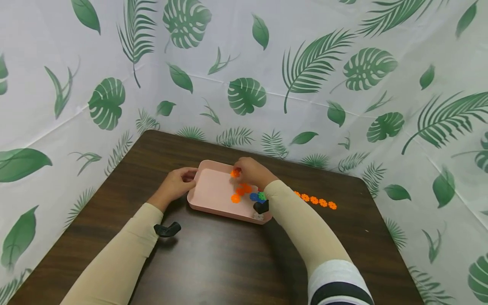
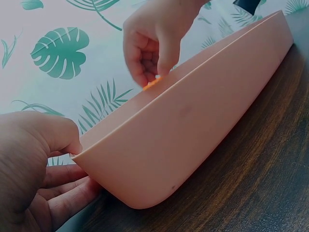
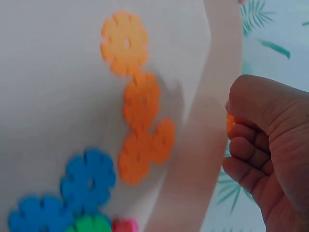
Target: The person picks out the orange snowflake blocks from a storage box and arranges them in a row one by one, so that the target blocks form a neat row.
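A shallow pink tray (image 1: 217, 212) stands on the table, and my left hand (image 1: 176, 186) grips its left rim between thumb and fingers. In the left wrist view the thumb lies over the rim of the tray (image 2: 183, 116) with the fingers below outside. Above the tray's far side, my right hand (image 1: 252, 171) pinches an orange notched plastic disc (image 1: 235, 173). Several orange discs (image 3: 137, 157) lie in the tray, some overlapping. Near them are blue discs (image 3: 88, 179), a green disc (image 3: 89, 224) and a partly hidden pink one (image 3: 124, 225).
To the right of the tray, a row of orange discs (image 1: 314, 200) lies on the dark wooden table (image 1: 213, 262). A whitish disc (image 1: 258, 216) is in the tray's near right corner. A leaf-patterned cloth (image 1: 213, 46) hangs behind the table.
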Demonstrator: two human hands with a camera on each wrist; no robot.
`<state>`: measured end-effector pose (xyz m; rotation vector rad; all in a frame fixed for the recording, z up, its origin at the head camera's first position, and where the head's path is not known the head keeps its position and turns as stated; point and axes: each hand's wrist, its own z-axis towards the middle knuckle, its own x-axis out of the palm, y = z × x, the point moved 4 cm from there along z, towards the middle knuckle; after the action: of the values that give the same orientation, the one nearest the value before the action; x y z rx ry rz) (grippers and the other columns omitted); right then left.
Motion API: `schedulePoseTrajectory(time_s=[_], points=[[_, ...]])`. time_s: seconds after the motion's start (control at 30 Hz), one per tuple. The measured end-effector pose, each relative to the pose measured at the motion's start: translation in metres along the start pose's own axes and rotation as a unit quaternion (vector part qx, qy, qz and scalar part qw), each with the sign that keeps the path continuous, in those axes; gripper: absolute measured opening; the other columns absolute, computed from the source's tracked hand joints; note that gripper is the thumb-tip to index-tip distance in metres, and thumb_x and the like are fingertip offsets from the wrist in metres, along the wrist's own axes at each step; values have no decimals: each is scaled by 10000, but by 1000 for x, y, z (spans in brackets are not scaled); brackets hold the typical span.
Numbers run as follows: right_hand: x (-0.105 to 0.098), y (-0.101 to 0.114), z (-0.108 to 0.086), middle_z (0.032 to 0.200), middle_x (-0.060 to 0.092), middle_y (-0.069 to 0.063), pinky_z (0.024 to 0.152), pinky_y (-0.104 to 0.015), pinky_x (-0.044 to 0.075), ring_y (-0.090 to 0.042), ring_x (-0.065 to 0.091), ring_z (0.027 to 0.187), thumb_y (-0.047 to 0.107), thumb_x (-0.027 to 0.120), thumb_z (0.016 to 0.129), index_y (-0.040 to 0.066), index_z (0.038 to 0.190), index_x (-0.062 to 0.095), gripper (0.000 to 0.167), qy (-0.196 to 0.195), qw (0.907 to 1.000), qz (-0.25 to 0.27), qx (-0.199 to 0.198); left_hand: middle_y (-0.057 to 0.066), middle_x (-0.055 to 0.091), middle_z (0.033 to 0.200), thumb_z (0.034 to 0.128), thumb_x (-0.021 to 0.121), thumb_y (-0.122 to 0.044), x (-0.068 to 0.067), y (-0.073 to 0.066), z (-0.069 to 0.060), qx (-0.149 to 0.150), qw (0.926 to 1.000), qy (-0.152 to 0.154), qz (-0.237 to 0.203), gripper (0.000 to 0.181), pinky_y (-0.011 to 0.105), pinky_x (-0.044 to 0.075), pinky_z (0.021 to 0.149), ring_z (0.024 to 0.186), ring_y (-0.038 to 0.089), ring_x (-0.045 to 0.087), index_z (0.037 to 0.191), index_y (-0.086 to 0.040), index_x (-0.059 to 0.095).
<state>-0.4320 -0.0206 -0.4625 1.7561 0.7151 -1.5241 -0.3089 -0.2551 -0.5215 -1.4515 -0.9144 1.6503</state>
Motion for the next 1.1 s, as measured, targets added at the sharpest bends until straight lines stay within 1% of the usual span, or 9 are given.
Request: schedulePoseTrajectory(time_s=[0.13,0.23,0.3,0.4,0.5,0.7,0.87,0.97,1.1], points=[[-10,-17,-8,973,626,1,812,-316,531,-192,555,879,252,835,882,99,1087,745,271,-35,9993,242,294,230,697,1253,920,667,-90,-3,-1,2,-11,10000,11,-23,503,524,550,969,1118,375,675,1408,15,601],[-18,-29,-17,985,659,-3,849,-337,555,-204,582,901,235,848,870,98,1085,751,273,-40,9971,517,560,228,697,1252,919,666,-95,-4,-1,3,-25,10000,15,-9,502,525,549,971,1117,375,674,1405,13,603],[-23,-37,-23,1000,678,-8,876,-354,570,-210,600,917,203,841,870,96,1094,751,264,-3,9945,679,797,228,696,1255,920,665,-102,-5,0,3,-35,10000,22,16,502,526,549,972,1119,375,673,1406,11,603],[-31,-51,-35,1028,692,-15,907,-385,578,-224,618,940,162,814,875,94,1121,743,265,71,9880,887,1266,228,693,1261,922,655,-113,-5,1,5,-40,10000,52,67,506,527,547,977,1125,375,671,1410,9,600],[-38,-66,-48,1030,694,-16,897,-399,585,-237,619,943,161,796,876,97,1126,734,265,67,9832,877,1599,229,689,1269,926,653,-121,-5,2,7,-53,9999,89,67,509,529,544,983,1132,378,668,1416,6,595],[-46,-97,-80,1002,686,-43,844,-410,587,-257,609,906,161,768,885,85,1086,737,217,-120,9819,716,1751,231,687,1272,936,657,-121,-7,3,9,-60,9999,121,46,506,532,543,985,1137,382,667,1422,5,591],[-49,-121,-112,1027,677,-80,856,-437,574,-281,602,917,132,745,884,56,1090,723,221,-170,9759,741,2043,231,685,1275,935,659,-119,-6,4,10,-81,9998,153,61,507,533,542,986,1140,383,664,1423,1,590],[-50,-136,-132,1065,680,-107,877,-469,559,-295,605,945,125,724,892,28,1115,721,243,-172,9752,683,2098,228,684,1277,935,657,-125,-6,4,9,-117,9998,150,61,506,533,542,985,1140,381,662,1424,-10,593],[-50,-155,-157,1125,681,-153,896,-521,549,-320,622,990,126,700,921,-5,1165,712,276,-80,9738,694,2166,217,684,1281,933,659,-140,-5,5,10,-205,9997,149,65,507,531,542,989,1145,375,658,1425,-32,598]])
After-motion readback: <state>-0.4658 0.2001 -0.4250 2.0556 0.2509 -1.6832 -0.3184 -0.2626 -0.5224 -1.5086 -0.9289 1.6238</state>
